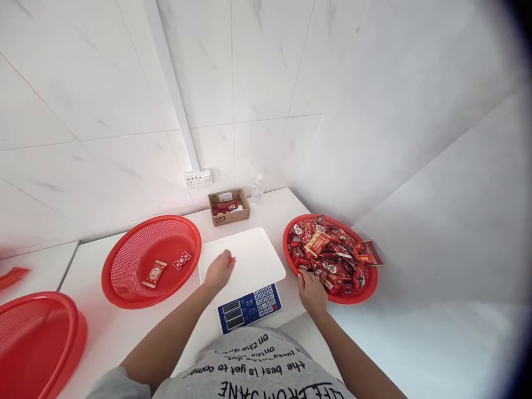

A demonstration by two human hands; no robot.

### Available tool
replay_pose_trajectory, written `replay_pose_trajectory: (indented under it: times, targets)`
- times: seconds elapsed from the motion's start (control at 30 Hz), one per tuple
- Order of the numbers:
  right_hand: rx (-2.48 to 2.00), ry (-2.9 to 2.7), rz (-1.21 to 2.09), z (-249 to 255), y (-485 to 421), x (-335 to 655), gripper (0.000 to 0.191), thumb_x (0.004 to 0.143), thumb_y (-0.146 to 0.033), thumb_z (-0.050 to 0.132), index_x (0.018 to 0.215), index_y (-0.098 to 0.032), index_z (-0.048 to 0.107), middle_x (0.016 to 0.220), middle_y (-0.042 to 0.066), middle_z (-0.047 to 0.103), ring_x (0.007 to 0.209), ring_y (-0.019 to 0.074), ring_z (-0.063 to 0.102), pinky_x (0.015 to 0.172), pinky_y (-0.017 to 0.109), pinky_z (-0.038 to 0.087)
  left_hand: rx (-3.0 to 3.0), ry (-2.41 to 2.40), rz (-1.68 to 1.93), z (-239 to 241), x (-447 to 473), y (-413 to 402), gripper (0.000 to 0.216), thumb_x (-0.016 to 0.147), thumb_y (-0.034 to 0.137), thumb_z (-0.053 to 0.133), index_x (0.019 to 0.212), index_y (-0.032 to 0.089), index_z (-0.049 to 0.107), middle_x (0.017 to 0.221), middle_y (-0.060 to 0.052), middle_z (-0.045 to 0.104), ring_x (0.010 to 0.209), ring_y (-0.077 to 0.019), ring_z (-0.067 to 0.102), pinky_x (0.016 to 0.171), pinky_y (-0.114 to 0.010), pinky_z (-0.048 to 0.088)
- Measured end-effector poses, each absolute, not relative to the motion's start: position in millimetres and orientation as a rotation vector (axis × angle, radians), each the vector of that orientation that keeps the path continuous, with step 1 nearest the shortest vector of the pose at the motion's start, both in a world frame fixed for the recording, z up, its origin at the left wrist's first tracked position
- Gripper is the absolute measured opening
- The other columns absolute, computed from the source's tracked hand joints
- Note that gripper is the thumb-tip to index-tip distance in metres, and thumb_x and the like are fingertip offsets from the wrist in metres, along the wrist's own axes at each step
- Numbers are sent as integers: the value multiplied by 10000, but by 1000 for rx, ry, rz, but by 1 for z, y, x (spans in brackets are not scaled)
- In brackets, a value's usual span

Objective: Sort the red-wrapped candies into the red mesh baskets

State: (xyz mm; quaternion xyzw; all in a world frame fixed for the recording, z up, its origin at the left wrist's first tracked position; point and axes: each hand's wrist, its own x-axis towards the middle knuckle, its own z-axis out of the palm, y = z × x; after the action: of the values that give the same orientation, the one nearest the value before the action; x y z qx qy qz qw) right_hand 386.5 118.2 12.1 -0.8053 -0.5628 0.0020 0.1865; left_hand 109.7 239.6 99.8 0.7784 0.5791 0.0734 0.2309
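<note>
My left hand (218,272) rests over the white pan of a digital scale (257,260), fingers closed on a small red candy packet (231,260) that pokes out at the fingertips. My right hand (311,291) is at the near rim of a red basket (371,285) heaped with several red snack packets (328,252); its fingers curl against the rim, and I cannot see whether they hold anything. Left of the scale, another red mesh basket (124,271) holds two red packets (154,273) (182,260). The scale's blue keypad and display (249,308) face me.
A small cardboard box (229,207) with red packets stands at the back by the wall, a clear plastic bottle (257,193) beside it. A wall socket (198,177) is above. Stacked red baskets (37,338) sit at the near left. Tiled walls close in behind and right.
</note>
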Motion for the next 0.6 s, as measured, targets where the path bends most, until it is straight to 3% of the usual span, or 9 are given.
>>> replay_pose_trajectory:
  times: [0.17,0.33,0.47,0.6]
  targets:
    - [-2257,-1596,20,12,118,387,381,902,-299,283,1050,-138,595,976,118,643,889,216,568,772,319,405,1982,1886,395,126,42,263,336,898,379,278,1131,182,421,1033,-115,615,917,-228,591,726,-319,429]
    - [-2264,-1582,40,12,118,387,383,895,-303,284,1046,-147,599,976,123,638,871,220,567,762,331,408,1936,2041,460,112,-5,251,553,829,472,401,1281,155,377,1270,-177,485,1151,-320,467,849,-417,416]
    - [-2252,-1550,101,14,120,386,388,891,-304,285,1046,-141,601,990,131,634,894,229,562,779,340,409,2046,1844,270,85,-20,226,440,843,401,387,1181,150,516,1121,-150,612,1061,-298,547,853,-397,434]
    - [-2271,-1487,218,19,122,387,381,879,-304,306,1058,-147,603,1012,131,628,928,233,555,814,354,412,2049,1911,231,70,-42,222,431,868,351,325,1184,132,519,1092,-172,635,981,-307,599,812,-403,459]
